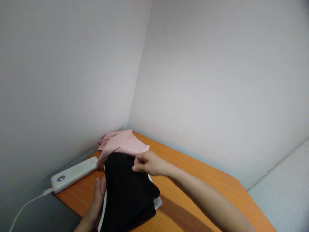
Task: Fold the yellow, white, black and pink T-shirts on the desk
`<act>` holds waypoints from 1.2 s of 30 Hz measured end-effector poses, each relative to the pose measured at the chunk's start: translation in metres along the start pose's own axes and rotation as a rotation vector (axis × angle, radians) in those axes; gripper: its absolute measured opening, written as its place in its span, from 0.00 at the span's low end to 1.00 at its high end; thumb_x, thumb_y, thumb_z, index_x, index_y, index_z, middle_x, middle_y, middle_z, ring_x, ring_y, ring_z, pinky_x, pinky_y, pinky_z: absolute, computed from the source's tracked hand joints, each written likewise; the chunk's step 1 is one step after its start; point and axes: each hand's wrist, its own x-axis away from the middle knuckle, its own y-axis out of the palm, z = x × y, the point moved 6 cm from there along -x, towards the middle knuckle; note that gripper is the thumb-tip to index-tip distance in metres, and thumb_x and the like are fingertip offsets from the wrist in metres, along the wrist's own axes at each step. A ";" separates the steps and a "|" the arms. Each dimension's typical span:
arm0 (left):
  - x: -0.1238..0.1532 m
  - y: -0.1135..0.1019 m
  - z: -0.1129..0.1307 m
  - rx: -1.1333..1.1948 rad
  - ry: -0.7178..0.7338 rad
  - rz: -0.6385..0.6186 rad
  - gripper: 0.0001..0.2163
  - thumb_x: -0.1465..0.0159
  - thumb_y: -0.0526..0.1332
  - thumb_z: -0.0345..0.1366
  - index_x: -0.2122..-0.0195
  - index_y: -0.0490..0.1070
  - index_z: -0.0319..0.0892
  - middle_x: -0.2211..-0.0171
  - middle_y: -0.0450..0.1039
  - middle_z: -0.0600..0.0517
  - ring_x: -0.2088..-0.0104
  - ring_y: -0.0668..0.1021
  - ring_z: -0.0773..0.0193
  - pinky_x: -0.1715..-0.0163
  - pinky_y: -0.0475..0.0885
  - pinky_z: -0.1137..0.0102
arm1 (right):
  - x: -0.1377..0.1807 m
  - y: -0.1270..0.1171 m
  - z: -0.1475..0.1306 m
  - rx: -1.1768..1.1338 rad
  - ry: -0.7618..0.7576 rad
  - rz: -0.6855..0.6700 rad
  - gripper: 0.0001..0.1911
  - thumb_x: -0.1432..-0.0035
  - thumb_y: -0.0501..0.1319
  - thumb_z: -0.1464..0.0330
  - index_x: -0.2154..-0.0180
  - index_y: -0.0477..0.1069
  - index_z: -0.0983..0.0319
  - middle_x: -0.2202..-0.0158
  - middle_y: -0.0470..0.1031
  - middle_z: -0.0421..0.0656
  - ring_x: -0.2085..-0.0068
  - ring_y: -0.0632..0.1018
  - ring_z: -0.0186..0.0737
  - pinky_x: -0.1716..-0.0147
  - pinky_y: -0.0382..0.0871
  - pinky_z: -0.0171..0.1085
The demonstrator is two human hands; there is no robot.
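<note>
A folded black cloth (126, 193) lies with white layers showing along its left side and at its lower right corner. My left hand (96, 196) cups its left edge, thumb up on the outside; the other fingers are mostly hidden by the fabric. My right hand (148, 163) reaches in from the right, fingers curled and thumb and forefinger pinched at the upper right part of the black cloth. Any fold between those fingertips is hard to make out. Just beyond the black cloth, a crumpled pink cloth (125, 141) rests on the table.
The orange wooden table (193, 190) fits into a corner between two pale walls (205, 80). Along its left edge lies a long white device (77, 172) with a round button. A white cable (29, 201) runs from it down past the table's side.
</note>
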 end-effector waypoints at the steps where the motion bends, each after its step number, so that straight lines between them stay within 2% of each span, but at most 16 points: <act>1: 0.000 -0.001 0.002 -0.024 0.015 0.013 0.37 0.39 0.47 0.67 0.36 0.61 0.49 0.40 0.69 0.52 0.33 0.59 0.54 0.31 0.47 0.62 | -0.006 -0.017 -0.001 -0.016 -0.007 0.023 0.15 0.33 0.57 0.58 0.55 0.70 0.63 0.60 0.74 0.43 0.64 0.77 0.37 0.66 0.74 0.37; 4: 0.000 -0.001 0.005 -0.063 0.027 0.038 0.36 0.38 0.46 0.66 0.38 0.64 0.48 0.40 0.69 0.52 0.33 0.59 0.53 0.31 0.46 0.61 | -0.039 -0.085 -0.007 -0.127 -0.046 0.223 0.18 0.28 0.45 0.57 0.62 0.65 0.61 0.73 0.71 0.38 0.74 0.75 0.32 0.75 0.69 0.31; 7: 0.001 0.003 0.007 -0.059 0.031 0.018 0.36 0.39 0.46 0.66 0.39 0.66 0.48 0.41 0.70 0.51 0.33 0.59 0.52 0.31 0.47 0.60 | -0.079 -0.159 -0.008 -0.315 -0.134 0.700 0.17 0.29 0.47 0.56 0.65 0.61 0.60 0.74 0.69 0.37 0.74 0.75 0.32 0.73 0.68 0.31; 10: 0.004 0.004 0.010 -0.064 0.037 0.029 0.35 0.38 0.46 0.65 0.38 0.63 0.48 0.38 0.66 0.53 0.32 0.57 0.56 0.31 0.45 0.63 | -0.119 -0.181 0.004 -0.231 -0.104 0.900 0.15 0.30 0.50 0.57 0.63 0.65 0.61 0.69 0.72 0.41 0.68 0.76 0.34 0.65 0.69 0.34; 11: 0.005 0.004 0.010 -0.063 0.034 0.028 0.35 0.37 0.46 0.64 0.37 0.62 0.48 0.37 0.65 0.53 0.32 0.56 0.57 0.31 0.44 0.64 | -0.130 -0.174 0.009 -0.176 -0.075 0.870 0.15 0.31 0.51 0.58 0.63 0.66 0.62 0.67 0.73 0.42 0.66 0.76 0.34 0.63 0.69 0.35; 13: 0.006 0.004 0.010 -0.066 0.030 0.007 0.35 0.37 0.46 0.64 0.36 0.61 0.47 0.37 0.65 0.52 0.32 0.56 0.57 0.31 0.44 0.64 | -0.142 -0.139 0.018 -0.065 -0.026 0.637 0.13 0.33 0.54 0.61 0.64 0.69 0.63 0.66 0.74 0.43 0.65 0.76 0.35 0.63 0.68 0.35; 16: 0.006 0.002 0.009 -0.093 0.023 -0.022 0.35 0.37 0.46 0.64 0.38 0.64 0.47 0.40 0.69 0.50 0.32 0.57 0.56 0.31 0.46 0.63 | -0.121 -0.044 0.028 0.053 0.005 0.057 0.11 0.34 0.55 0.65 0.65 0.72 0.64 0.67 0.75 0.42 0.66 0.75 0.34 0.66 0.68 0.33; 18: 0.005 0.001 0.007 -0.109 0.009 -0.037 0.35 0.38 0.47 0.65 0.38 0.64 0.47 0.42 0.71 0.50 0.33 0.59 0.55 0.31 0.48 0.64 | -0.083 0.017 0.031 0.081 0.010 -0.134 0.12 0.36 0.60 0.61 0.66 0.73 0.63 0.69 0.75 0.40 0.69 0.75 0.34 0.68 0.69 0.34; 22: 0.007 0.003 0.008 -0.097 0.010 -0.059 0.35 0.38 0.48 0.65 0.38 0.63 0.47 0.41 0.70 0.50 0.33 0.60 0.54 0.31 0.47 0.63 | -0.016 0.103 0.035 0.129 0.018 -0.283 0.12 0.39 0.64 0.57 0.65 0.73 0.59 0.66 0.76 0.41 0.65 0.76 0.38 0.66 0.71 0.37; 25: 0.010 0.007 0.010 -0.073 0.015 -0.065 0.35 0.38 0.49 0.65 0.37 0.62 0.48 0.40 0.68 0.51 0.33 0.58 0.54 0.31 0.45 0.63 | 0.008 0.122 0.038 0.150 0.027 -0.353 0.11 0.47 0.69 0.60 0.73 0.72 0.57 0.72 0.74 0.39 0.65 0.77 0.41 0.72 0.66 0.35; 27: 0.013 0.010 0.009 -0.034 -0.010 -0.080 0.36 0.39 0.50 0.65 0.36 0.60 0.48 0.39 0.68 0.51 0.33 0.59 0.52 0.31 0.47 0.61 | 0.009 0.103 0.035 0.109 0.023 -0.380 0.12 0.47 0.69 0.61 0.74 0.70 0.58 0.76 0.72 0.37 0.70 0.75 0.37 0.75 0.61 0.32; 29: 0.014 0.013 0.009 0.015 -0.046 -0.089 0.37 0.39 0.50 0.65 0.35 0.58 0.48 0.39 0.68 0.50 0.34 0.60 0.50 0.32 0.51 0.58 | -0.003 0.055 0.024 0.002 -0.015 -0.283 0.12 0.44 0.67 0.61 0.72 0.69 0.59 0.78 0.69 0.34 0.75 0.71 0.32 0.77 0.59 0.30; 31: 0.016 0.014 0.008 0.049 -0.076 -0.083 0.39 0.40 0.49 0.66 0.34 0.56 0.47 0.39 0.68 0.49 0.35 0.62 0.48 0.33 0.55 0.56 | -0.026 -0.017 0.011 -0.106 -0.063 0.004 0.10 0.36 0.60 0.62 0.69 0.67 0.60 0.80 0.69 0.33 0.77 0.71 0.31 0.75 0.61 0.30; 33: 0.016 0.014 0.009 0.039 -0.092 -0.056 0.41 0.41 0.48 0.68 0.33 0.54 0.48 0.40 0.69 0.49 0.35 0.63 0.49 0.34 0.56 0.57 | -0.051 -0.093 0.003 -0.079 -0.080 0.423 0.12 0.33 0.55 0.63 0.69 0.65 0.60 0.78 0.70 0.35 0.75 0.73 0.32 0.71 0.64 0.32; 35: 0.017 0.013 0.009 0.008 -0.101 -0.028 0.41 0.41 0.48 0.68 0.33 0.54 0.48 0.40 0.69 0.50 0.35 0.64 0.50 0.34 0.57 0.60 | -0.076 -0.142 -0.001 -0.022 -0.114 0.705 0.11 0.33 0.55 0.62 0.66 0.66 0.60 0.75 0.72 0.38 0.70 0.75 0.35 0.66 0.67 0.34; 36: 0.017 0.012 0.009 -0.004 -0.103 -0.019 0.42 0.42 0.49 0.68 0.33 0.54 0.48 0.40 0.69 0.50 0.36 0.64 0.50 0.34 0.58 0.61 | -0.089 -0.153 -0.001 0.000 -0.119 0.753 0.09 0.33 0.55 0.63 0.65 0.67 0.61 0.73 0.74 0.39 0.68 0.76 0.35 0.64 0.67 0.35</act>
